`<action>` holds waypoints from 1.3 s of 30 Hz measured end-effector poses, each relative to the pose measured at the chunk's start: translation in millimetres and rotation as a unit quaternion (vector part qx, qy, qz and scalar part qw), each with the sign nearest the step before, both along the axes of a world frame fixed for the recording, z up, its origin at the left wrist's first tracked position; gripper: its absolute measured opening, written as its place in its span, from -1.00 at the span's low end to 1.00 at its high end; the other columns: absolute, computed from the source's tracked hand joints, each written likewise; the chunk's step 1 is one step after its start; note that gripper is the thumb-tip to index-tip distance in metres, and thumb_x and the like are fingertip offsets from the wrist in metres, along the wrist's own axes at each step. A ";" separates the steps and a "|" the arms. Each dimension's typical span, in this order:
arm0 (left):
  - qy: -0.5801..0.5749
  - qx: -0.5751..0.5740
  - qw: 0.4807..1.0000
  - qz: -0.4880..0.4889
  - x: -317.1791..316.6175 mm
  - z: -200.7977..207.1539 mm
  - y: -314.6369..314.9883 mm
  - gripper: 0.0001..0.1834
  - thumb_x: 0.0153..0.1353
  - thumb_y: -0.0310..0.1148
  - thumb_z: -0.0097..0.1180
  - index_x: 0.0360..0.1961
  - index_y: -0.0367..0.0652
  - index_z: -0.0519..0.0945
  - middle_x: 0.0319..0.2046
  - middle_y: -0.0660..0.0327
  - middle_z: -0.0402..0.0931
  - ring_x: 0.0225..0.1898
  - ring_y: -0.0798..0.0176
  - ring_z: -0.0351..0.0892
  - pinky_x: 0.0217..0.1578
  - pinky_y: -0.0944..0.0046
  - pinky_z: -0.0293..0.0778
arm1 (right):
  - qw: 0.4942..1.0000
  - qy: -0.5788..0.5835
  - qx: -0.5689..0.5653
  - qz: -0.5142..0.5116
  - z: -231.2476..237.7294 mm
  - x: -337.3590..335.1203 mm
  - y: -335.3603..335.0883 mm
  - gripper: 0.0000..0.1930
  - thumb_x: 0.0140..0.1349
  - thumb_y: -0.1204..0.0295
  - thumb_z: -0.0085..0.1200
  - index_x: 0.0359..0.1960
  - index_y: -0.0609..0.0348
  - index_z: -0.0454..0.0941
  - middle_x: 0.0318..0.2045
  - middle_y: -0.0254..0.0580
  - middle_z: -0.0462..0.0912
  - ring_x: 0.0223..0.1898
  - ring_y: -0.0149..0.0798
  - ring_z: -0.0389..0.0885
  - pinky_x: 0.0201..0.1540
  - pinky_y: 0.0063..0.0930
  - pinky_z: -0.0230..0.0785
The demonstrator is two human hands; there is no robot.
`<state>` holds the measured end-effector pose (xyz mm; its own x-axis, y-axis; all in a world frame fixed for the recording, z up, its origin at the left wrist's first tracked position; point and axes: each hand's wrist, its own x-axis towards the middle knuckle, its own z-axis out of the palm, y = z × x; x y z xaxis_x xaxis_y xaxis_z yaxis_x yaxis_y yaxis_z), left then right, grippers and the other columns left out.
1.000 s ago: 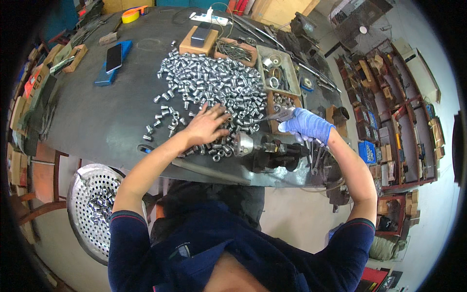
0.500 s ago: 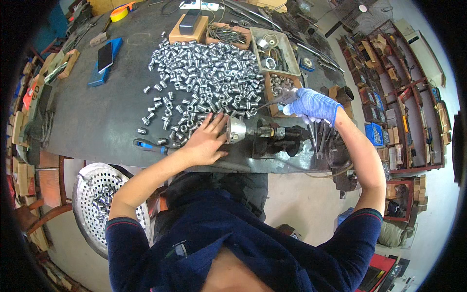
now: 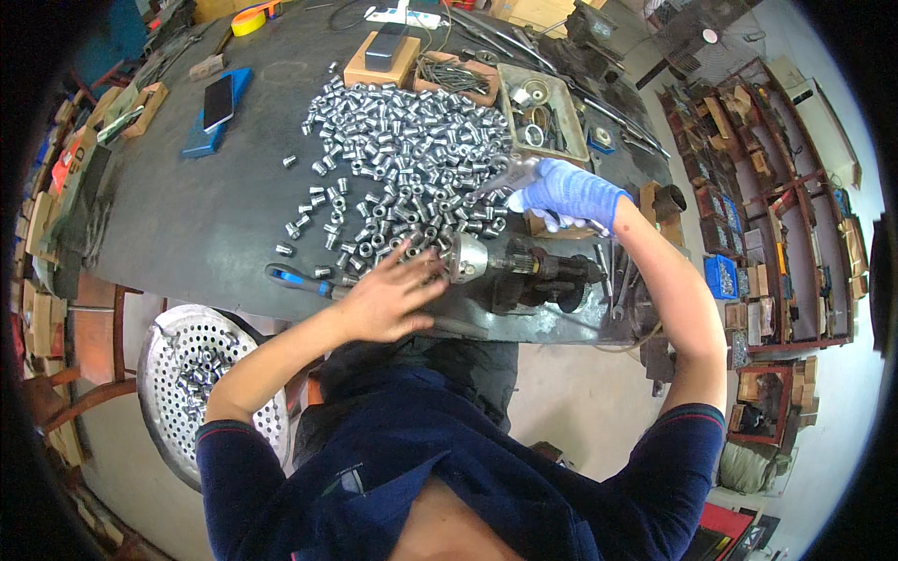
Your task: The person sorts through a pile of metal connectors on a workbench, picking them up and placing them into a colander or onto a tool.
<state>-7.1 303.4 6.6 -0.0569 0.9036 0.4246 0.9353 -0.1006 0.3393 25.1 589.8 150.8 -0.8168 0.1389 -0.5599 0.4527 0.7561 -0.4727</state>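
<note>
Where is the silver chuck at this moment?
In the head view, the silver chuck is near the picture's middle, toward the table's near edge, just right of the bare left hand and below the metal fittings.

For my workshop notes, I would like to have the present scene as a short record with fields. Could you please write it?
Left hand: bare, fingers spread, slightly blurred, near the chuck; contact unclear
Right hand: blue glove, gripping a grey hand tool
Table: small metal parts in a large loose heap
Left of heap: phone on a blue object
Lower left: round perforated metal disc bearing similar parts
</note>
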 end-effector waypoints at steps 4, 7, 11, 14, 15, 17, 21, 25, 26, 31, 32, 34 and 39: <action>0.057 -0.116 0.991 -0.019 10.6 -9.2 -5.8 -0.36 -0.05 -0.13 0.16 0.09 -0.07 0.34 0.10 0.12 0.27 0.26 0.12 0.06 0.23 -0.24 -0.21 | 1.000 0.012 -0.021 0.013 7.6 -28.3 -26.0 -0.69 0.05 0.27 0.08 -0.22 0.19 0.50 -0.82 -0.34 0.39 -0.87 -0.52 0.27 -0.87 -0.66 0.05; 0.016 -0.108 0.994 0.006 10.0 -13.6 4.4 -0.42 0.00 -0.16 0.11 0.08 -0.10 0.35 0.20 0.20 0.15 0.28 0.16 0.01 0.24 -0.19 -0.24 | 0.999 0.029 -0.003 0.034 -1.6 -35.8 -40.4 -0.64 -0.02 0.10 0.09 -0.69 0.16 0.46 -0.85 -0.31 0.40 -0.87 -0.45 0.28 -0.84 -0.57 0.05; 0.020 -0.094 0.995 0.012 6.2 -18.5 8.0 -0.45 0.02 -0.18 0.08 0.06 -0.14 0.37 0.18 0.20 0.19 0.28 0.17 0.02 0.25 -0.15 -0.22 | 0.999 0.022 0.010 0.044 -11.3 -40.4 -37.8 -0.66 -0.02 0.11 0.10 -0.62 0.16 0.49 -0.83 -0.30 0.41 -0.84 -0.44 0.30 -0.81 -0.56 0.08; 0.034 -0.094 0.995 0.010 3.2 -23.9 5.1 -0.48 0.05 -0.19 0.05 0.05 -0.14 0.38 0.17 0.20 0.20 0.27 0.18 0.03 0.25 -0.14 -0.22 | 0.999 0.008 0.021 0.027 1.8 -33.5 -43.1 -0.68 0.00 0.13 0.10 -0.60 0.15 0.50 -0.83 -0.31 0.41 -0.85 -0.46 0.28 -0.81 -0.56 0.06; 0.035 -0.094 0.995 0.013 0.9 -24.1 3.0 -0.51 0.08 -0.20 0.03 0.04 -0.14 0.39 0.16 0.20 0.22 0.27 0.18 0.03 0.25 -0.15 -0.21 | 1.000 0.004 0.017 0.016 5.7 -30.0 -43.3 -0.69 0.01 0.14 0.09 -0.60 0.15 0.50 -0.83 -0.31 0.41 -0.85 -0.47 0.28 -0.81 -0.57 0.06; 0.031 -0.091 0.995 0.030 -2.0 -28.5 2.3 -0.53 0.07 -0.23 0.04 0.03 -0.11 0.40 0.15 0.19 0.23 0.27 0.15 0.02 0.24 -0.17 -0.19 | 1.000 -0.006 -0.002 -0.007 6.4 -24.6 -39.3 -0.74 0.03 0.17 0.08 -0.49 0.12 0.54 -0.83 -0.34 0.40 -0.86 -0.49 0.25 -0.82 -0.57 0.02; 0.005 -0.081 0.997 0.020 -5.7 -23.2 4.2 -0.54 0.06 -0.26 0.06 0.03 -0.08 0.41 0.16 0.18 0.21 0.27 0.12 0.02 0.24 -0.19 -0.18 | 0.999 0.025 -0.030 0.004 8.0 -16.1 -35.9 -0.71 0.05 0.17 0.07 -0.24 0.01 0.55 -0.85 -0.38 0.36 -0.86 -0.50 0.22 -0.83 -0.58 -0.01; -0.005 -0.033 0.999 0.024 -7.8 -23.8 -1.6 -0.53 0.06 -0.20 0.08 0.02 -0.09 0.42 0.16 0.18 0.21 0.27 0.15 0.03 0.25 -0.18 -0.22 | 0.999 0.014 -0.009 0.031 -3.2 -27.3 -50.7 -0.69 0.02 0.13 0.08 -0.49 0.14 0.55 -0.81 -0.33 0.43 -0.85 -0.51 0.29 -0.80 -0.60 0.09; 0.007 -0.033 0.997 0.072 -10.5 -22.0 -7.8 -0.53 0.05 -0.21 0.09 0.01 -0.10 0.42 0.15 0.18 0.23 0.27 0.15 0.03 0.25 -0.17 -0.23 | 0.997 0.036 -0.049 0.037 -0.3 -29.2 -55.4 -0.70 0.01 0.13 0.08 -0.50 0.13 0.55 -0.83 -0.33 0.41 -0.85 -0.50 0.28 -0.81 -0.59 0.08; 0.054 -0.010 0.917 0.395 -48.1 -3.7 -60.6 -0.57 0.00 -0.28 0.12 -0.07 -0.18 0.43 0.08 0.02 0.30 0.18 0.02 0.19 0.14 -0.23 -0.04 | 0.996 -0.052 0.023 0.067 17.1 -31.7 -50.5 -0.70 0.03 0.19 0.12 -0.38 0.19 0.53 -0.82 -0.33 0.40 -0.86 -0.50 0.30 -0.86 -0.59 0.09; 0.015 0.027 0.889 0.457 -61.0 -20.6 -77.2 -0.54 0.06 -0.25 0.07 -0.02 -0.24 0.39 0.08 -0.04 0.28 0.18 -0.04 0.17 0.14 -0.20 -0.01 | 0.992 -0.049 0.077 0.092 17.2 -31.0 -46.4 -0.70 0.03 0.20 0.12 -0.51 0.23 0.51 -0.85 -0.32 0.39 -0.87 -0.48 0.29 -0.86 -0.57 0.09; -0.095 0.049 0.848 0.518 -73.3 -30.3 -89.8 -0.49 0.18 -0.16 -0.06 0.06 -0.30 0.33 0.09 -0.15 0.23 0.15 -0.14 0.18 0.14 -0.09 0.08 | 0.986 -0.073 0.100 0.113 19.7 -27.5 -42.7 -0.69 0.03 0.20 0.11 -0.60 0.24 0.50 -0.86 -0.31 0.39 -0.87 -0.48 0.28 -0.87 -0.58 0.07; -0.107 -0.017 0.861 0.498 -67.9 -28.4 -75.1 -0.51 0.18 -0.14 -0.06 0.00 -0.32 0.38 0.04 -0.14 0.30 0.07 -0.14 0.30 0.12 0.01 0.16 | 0.991 -0.108 -0.004 0.073 25.8 -17.0 -38.0 -0.69 0.03 0.20 0.10 -0.59 0.23 0.50 -0.85 -0.31 0.39 -0.89 -0.48 0.26 -0.88 -0.61 0.04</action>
<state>-74.9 228.3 -21.8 -0.8834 0.3736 0.2828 0.4683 0.7272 0.5019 8.2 551.8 176.5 -0.6888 0.0238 -0.7245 0.4305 0.8175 -0.3825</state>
